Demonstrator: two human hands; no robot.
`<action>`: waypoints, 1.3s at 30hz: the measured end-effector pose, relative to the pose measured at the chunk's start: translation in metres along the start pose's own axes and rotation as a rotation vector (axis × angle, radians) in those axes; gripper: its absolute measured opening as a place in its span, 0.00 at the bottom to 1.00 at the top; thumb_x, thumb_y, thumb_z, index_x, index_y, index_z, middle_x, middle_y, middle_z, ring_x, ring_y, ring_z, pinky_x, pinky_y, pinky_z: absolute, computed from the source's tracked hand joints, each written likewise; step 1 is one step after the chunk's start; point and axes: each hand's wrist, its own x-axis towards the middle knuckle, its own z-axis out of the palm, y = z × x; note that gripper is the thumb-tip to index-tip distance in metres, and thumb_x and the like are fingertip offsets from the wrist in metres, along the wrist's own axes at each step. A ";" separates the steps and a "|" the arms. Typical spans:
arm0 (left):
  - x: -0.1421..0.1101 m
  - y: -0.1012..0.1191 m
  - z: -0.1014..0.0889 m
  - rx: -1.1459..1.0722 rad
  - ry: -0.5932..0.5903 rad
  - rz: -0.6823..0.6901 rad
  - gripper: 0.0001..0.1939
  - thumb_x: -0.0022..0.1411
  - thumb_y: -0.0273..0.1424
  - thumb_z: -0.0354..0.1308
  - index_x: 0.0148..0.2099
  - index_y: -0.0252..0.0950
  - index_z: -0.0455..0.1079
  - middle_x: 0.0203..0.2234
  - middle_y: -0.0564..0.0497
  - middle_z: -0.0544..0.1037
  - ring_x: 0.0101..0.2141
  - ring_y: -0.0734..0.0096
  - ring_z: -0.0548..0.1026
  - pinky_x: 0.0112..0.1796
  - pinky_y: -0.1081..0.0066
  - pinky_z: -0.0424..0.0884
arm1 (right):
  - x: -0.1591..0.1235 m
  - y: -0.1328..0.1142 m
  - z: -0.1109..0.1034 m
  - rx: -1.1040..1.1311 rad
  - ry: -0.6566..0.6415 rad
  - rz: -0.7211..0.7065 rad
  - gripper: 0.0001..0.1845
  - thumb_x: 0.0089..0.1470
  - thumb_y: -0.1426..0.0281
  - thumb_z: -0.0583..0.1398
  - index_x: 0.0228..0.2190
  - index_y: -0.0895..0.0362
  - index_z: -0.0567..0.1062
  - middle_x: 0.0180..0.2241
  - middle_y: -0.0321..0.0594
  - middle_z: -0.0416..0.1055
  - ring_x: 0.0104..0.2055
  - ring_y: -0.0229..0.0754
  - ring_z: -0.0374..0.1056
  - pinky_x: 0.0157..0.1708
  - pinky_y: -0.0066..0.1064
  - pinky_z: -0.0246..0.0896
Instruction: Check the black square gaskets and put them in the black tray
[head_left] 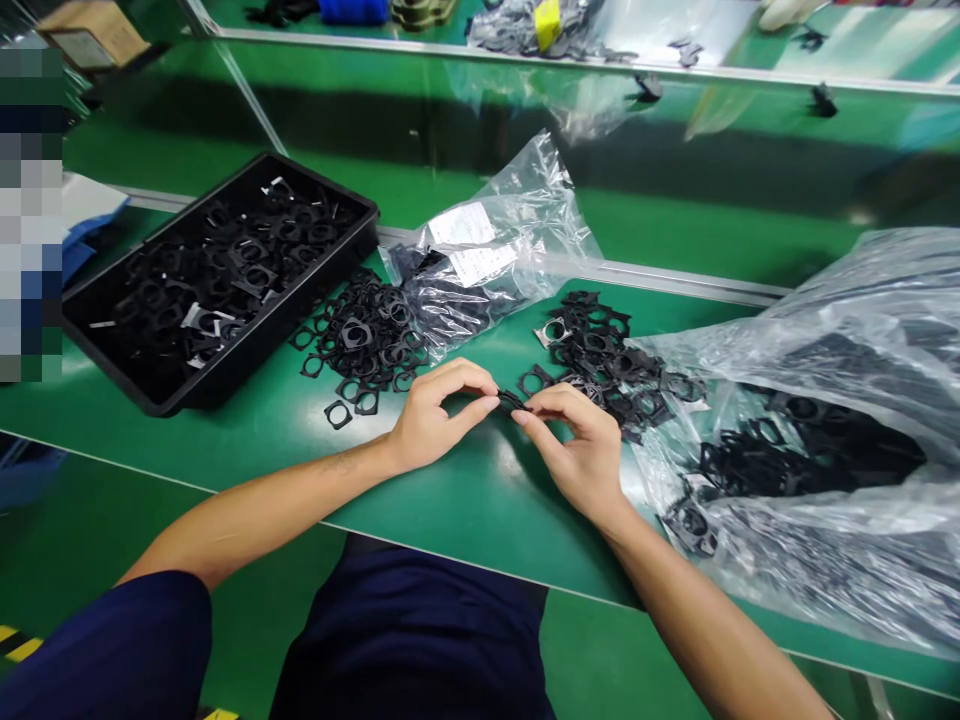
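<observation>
Between my fingertips, just above the green table (480,480), is a small black plastic part (511,401), seen nearly edge-on. My left hand (439,415) pinches its left end between thumb and fingers. The right end is pinched by my right hand (577,440). Whether it is one piece or two fitted together, I cannot tell. Left of my hands lies a pile of black square frames with round holes (371,335). A second pile of black parts (607,360) lies just beyond my right hand.
A black tray (225,385) full of similar parts stands at the left. Behind the piles lies a clear labelled bag (525,220). A large open plastic bag (825,570) of black parts covers the right side. A shelf edge (525,65) runs across the back.
</observation>
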 end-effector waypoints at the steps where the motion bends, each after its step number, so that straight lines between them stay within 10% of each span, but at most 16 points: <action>1: 0.000 0.000 0.000 0.012 -0.001 0.007 0.07 0.66 0.35 0.62 0.37 0.36 0.73 0.33 0.48 0.79 0.36 0.69 0.77 0.40 0.68 0.75 | 0.000 0.000 0.000 -0.001 0.000 0.004 0.09 0.58 0.63 0.65 0.29 0.53 0.76 0.28 0.38 0.74 0.30 0.41 0.69 0.32 0.34 0.70; 17: 0.002 -0.005 0.001 -0.154 -0.003 -0.182 0.12 0.63 0.40 0.65 0.37 0.35 0.74 0.31 0.50 0.79 0.32 0.72 0.78 0.38 0.72 0.78 | 0.000 0.003 0.000 0.021 -0.020 0.017 0.05 0.58 0.65 0.64 0.33 0.53 0.78 0.33 0.40 0.75 0.31 0.41 0.70 0.34 0.34 0.71; 26: -0.016 0.001 -0.001 -0.003 -0.066 -0.172 0.06 0.63 0.34 0.64 0.37 0.37 0.76 0.30 0.52 0.80 0.31 0.71 0.79 0.35 0.74 0.78 | -0.008 -0.003 -0.001 0.222 -0.087 0.277 0.15 0.53 0.56 0.66 0.27 0.54 0.75 0.30 0.38 0.73 0.33 0.39 0.70 0.36 0.32 0.69; 32: -0.019 -0.001 -0.005 0.105 -0.107 0.034 0.06 0.65 0.29 0.61 0.43 0.42 0.77 0.38 0.52 0.81 0.37 0.68 0.80 0.40 0.71 0.77 | -0.004 0.000 0.002 0.687 -0.107 0.618 0.24 0.40 0.52 0.73 0.25 0.56 0.72 0.20 0.31 0.72 0.22 0.34 0.69 0.28 0.27 0.65; 39: -0.015 0.001 -0.007 0.228 -0.059 0.214 0.08 0.62 0.26 0.63 0.42 0.42 0.78 0.40 0.50 0.80 0.39 0.67 0.79 0.44 0.67 0.76 | -0.005 0.002 0.003 0.702 -0.133 0.631 0.24 0.43 0.50 0.71 0.24 0.57 0.72 0.19 0.31 0.71 0.21 0.34 0.70 0.26 0.26 0.66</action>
